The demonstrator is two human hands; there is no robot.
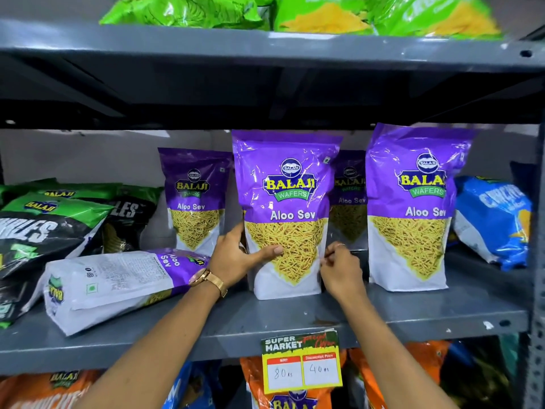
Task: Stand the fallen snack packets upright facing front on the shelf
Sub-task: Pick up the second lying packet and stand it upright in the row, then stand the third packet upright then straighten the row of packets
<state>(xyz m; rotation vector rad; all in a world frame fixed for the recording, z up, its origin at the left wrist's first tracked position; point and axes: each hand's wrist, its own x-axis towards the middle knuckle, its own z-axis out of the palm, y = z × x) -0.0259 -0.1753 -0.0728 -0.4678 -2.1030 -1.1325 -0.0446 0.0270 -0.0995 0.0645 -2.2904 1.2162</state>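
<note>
A purple Aloo Sev packet (287, 184) stands upright, facing front, at the middle of the grey shelf (295, 326). My left hand (236, 255) grips its lower left edge, thumb across the front. My right hand (342, 267) pinches its lower right edge. Another Aloo Sev packet (118, 286) lies fallen on its side to the left, back panel up. A third (413, 208) stands upright at the right. Two more stand behind, one at the left (194, 199) and one (349, 199) partly hidden.
Black and green packets (44, 231) lean at the far left. A blue packet (492, 222) slumps at the far right beside the shelf post (536, 261). A price tag (302, 364) hangs on the shelf front. Green packets (324, 16) sit on the shelf above, orange ones (424, 358) below.
</note>
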